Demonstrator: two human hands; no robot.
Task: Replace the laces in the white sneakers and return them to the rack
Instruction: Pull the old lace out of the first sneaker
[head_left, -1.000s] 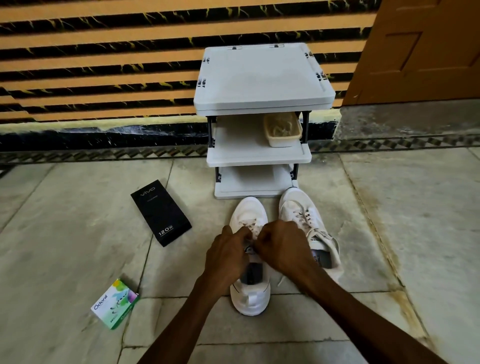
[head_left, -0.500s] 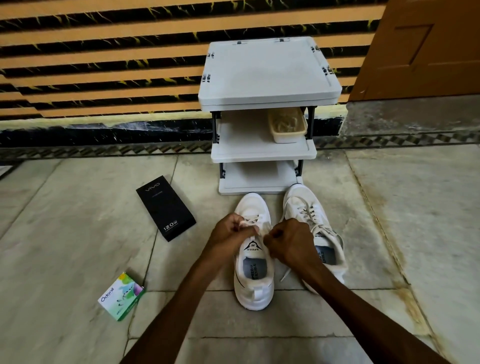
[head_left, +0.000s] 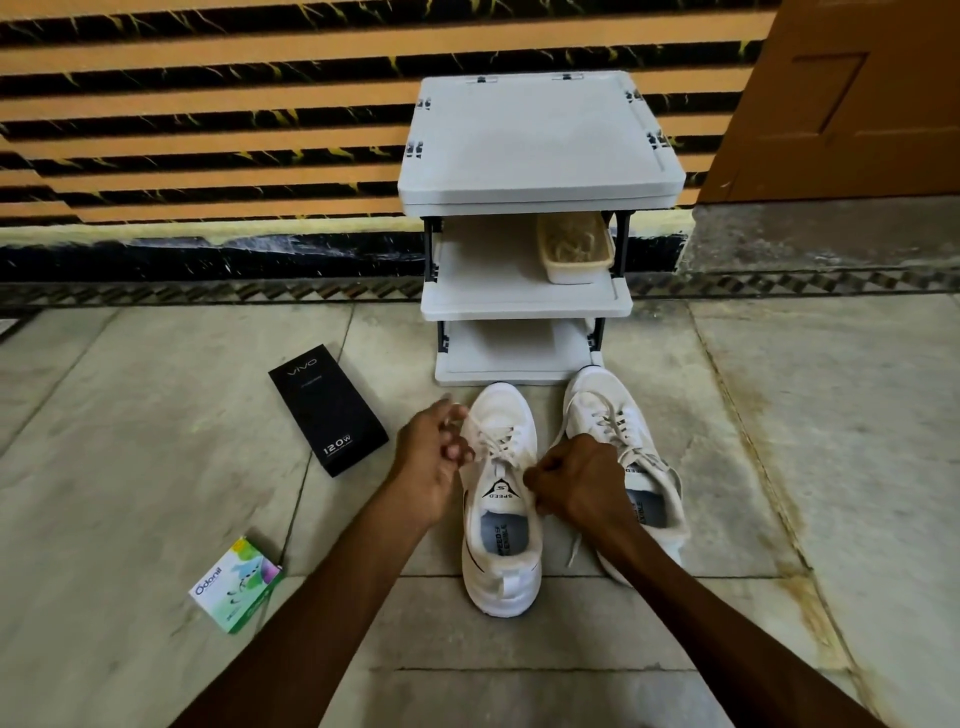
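Two white sneakers stand on the floor, toes toward a white three-shelf rack (head_left: 524, 306). The left sneaker (head_left: 501, 561) has its lace (head_left: 493, 441) threaded through the eyelets. My left hand (head_left: 431, 457) pinches one lace end and holds it out to the left of the shoe. My right hand (head_left: 576, 483) grips the other lace end beside the tongue. The right sneaker (head_left: 602, 405) is laced and partly hidden behind my right hand, with a loose lace end trailing on the floor.
A beige basket (head_left: 574, 247) with pale cords sits on the rack's middle shelf. A black phone box (head_left: 327, 408) and a small green-and-white box (head_left: 236, 584) lie on the floor to the left. A striped wall and a brown door (head_left: 857, 98) stand behind.
My hands were together over the left sneaker's tongue. They have moved apart, the left one out to the left, drawing the lace ends sideways. The camera has moved closer.
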